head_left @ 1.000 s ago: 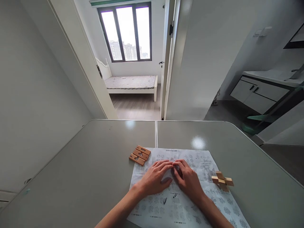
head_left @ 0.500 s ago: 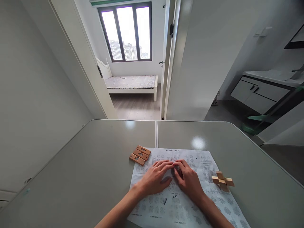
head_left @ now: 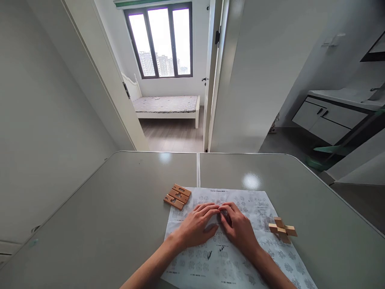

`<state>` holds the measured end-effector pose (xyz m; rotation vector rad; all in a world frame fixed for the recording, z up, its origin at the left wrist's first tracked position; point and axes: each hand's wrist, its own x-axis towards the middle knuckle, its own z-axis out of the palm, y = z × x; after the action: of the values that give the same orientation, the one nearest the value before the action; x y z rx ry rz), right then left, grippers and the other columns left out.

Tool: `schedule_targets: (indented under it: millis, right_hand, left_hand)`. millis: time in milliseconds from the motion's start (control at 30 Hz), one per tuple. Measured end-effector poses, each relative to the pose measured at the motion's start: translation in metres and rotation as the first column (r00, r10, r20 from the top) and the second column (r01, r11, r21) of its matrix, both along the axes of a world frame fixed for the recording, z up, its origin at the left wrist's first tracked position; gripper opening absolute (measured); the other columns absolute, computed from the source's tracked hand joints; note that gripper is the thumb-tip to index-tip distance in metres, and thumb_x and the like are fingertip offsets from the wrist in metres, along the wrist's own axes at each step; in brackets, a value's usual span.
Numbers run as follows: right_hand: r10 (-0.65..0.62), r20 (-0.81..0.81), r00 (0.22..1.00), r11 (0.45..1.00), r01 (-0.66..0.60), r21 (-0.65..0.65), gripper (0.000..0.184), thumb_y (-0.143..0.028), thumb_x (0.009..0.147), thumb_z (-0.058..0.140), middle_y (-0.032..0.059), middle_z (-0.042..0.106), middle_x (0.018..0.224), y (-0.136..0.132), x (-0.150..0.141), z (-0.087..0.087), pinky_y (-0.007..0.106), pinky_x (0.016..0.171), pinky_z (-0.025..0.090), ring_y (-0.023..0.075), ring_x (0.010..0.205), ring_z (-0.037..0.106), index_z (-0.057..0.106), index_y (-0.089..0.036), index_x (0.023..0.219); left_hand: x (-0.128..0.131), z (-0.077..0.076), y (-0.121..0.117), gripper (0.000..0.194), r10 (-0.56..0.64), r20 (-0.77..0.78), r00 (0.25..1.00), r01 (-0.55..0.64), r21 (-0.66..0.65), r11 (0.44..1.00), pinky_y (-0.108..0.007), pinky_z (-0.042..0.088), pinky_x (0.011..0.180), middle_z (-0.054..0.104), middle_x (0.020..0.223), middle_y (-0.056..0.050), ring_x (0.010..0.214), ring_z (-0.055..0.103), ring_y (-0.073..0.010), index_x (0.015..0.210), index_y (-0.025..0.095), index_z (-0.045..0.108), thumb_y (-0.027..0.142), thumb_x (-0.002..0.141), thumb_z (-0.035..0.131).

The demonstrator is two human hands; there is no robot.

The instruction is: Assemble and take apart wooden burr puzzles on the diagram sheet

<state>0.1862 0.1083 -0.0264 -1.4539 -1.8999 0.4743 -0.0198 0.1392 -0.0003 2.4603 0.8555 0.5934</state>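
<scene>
A printed paper sheet (head_left: 207, 263) with rows of small line drawings and two dark tick marks lies on the table. My left hand (head_left: 197, 226) rests on it, palm down, fingers stretched and thumb apart. Beside it my right hand (head_left: 239, 228) lies with loosely bent fingers, its thumb spread from them. The fingertips of both hands meet near the sheet's middle; nothing shows in either hand. Flat brown wooden puzzle pieces (head_left: 178, 196) with cut-outs lie side by side at the sheet's upper left corner. On its right edge sits a light wooden interlocking cross puzzle (head_left: 282, 230).
The grey table (head_left: 120, 216) has a pale seam down its far half and rounded far corners. Past it, a doorway opens on a bed (head_left: 167, 104) beneath a window (head_left: 159, 42). A white cabinet with a basin top (head_left: 331, 118) stands at the right.
</scene>
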Motion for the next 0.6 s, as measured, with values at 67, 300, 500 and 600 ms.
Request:
schedule_targets:
  millis: [67, 300, 500, 600]
  right_hand:
    - [0.0, 0.001, 1.0, 1.0, 0.0, 0.012, 0.024, -0.031, 0.106, 0.043, 0.008, 0.069, 0.115, 0.0, 0.0, 0.001, 0.031, 0.07, 0.062, 0.0204, 0.082, 0.075, 0.067, -0.024, 0.108]
    - [-0.001, 0.001, 1.0, 1.0, 0.001, 0.002, 0.025, -0.032, 0.106, 0.043, 0.0089, 0.069, 0.116, 0.001, 0.0, 0.0, 0.032, 0.071, 0.062, 0.0218, 0.085, 0.075, 0.067, -0.024, 0.108]
    - [-0.007, -0.013, 1.0, 1.0, 0.007, 0.011, 0.022, -0.03, 0.105, 0.045, 0.0082, 0.069, 0.117, -0.001, 0.003, 0.005, 0.032, 0.072, 0.063, 0.0208, 0.082, 0.075, 0.065, -0.025, 0.111]
    - [-0.018, -0.025, 1.0, 1.0, 0.018, 0.001, 0.022, -0.033, 0.106, 0.045, 0.0102, 0.067, 0.123, -0.012, 0.011, 0.016, 0.033, 0.067, 0.062, 0.0204, 0.077, 0.073, 0.063, -0.026, 0.118]
  left_hand:
    - [0.0, 0.0, 0.0, 0.061, -0.001, 0.003, 1.0, 0.001, 0.008, 1.0, -0.047, 0.044, 0.123, 0.062, 0.151, -0.006, 0.146, 0.053, -0.0256, 0.149, 0.031, 0.049, 0.018, 0.092, 0.066]
    - [0.0, 0.001, 0.0, 0.061, 0.0, -0.003, 1.0, 0.0, 0.009, 1.0, -0.048, 0.044, 0.124, 0.063, 0.15, -0.006, 0.146, 0.053, -0.026, 0.149, 0.03, 0.05, 0.018, 0.092, 0.066]
    - [0.0, 0.0, 0.0, 0.058, 0.011, -0.008, 1.0, -0.011, 0.003, 1.0, -0.047, 0.044, 0.123, 0.063, 0.151, -0.006, 0.146, 0.053, -0.0254, 0.147, 0.03, 0.052, 0.019, 0.092, 0.066]
    - [-0.001, 0.0, 0.0, 0.053, 0.014, -0.007, 1.0, -0.014, -0.001, 1.0, -0.047, 0.044, 0.123, 0.063, 0.151, -0.006, 0.146, 0.053, -0.0257, 0.144, 0.03, 0.054, 0.021, 0.093, 0.066]
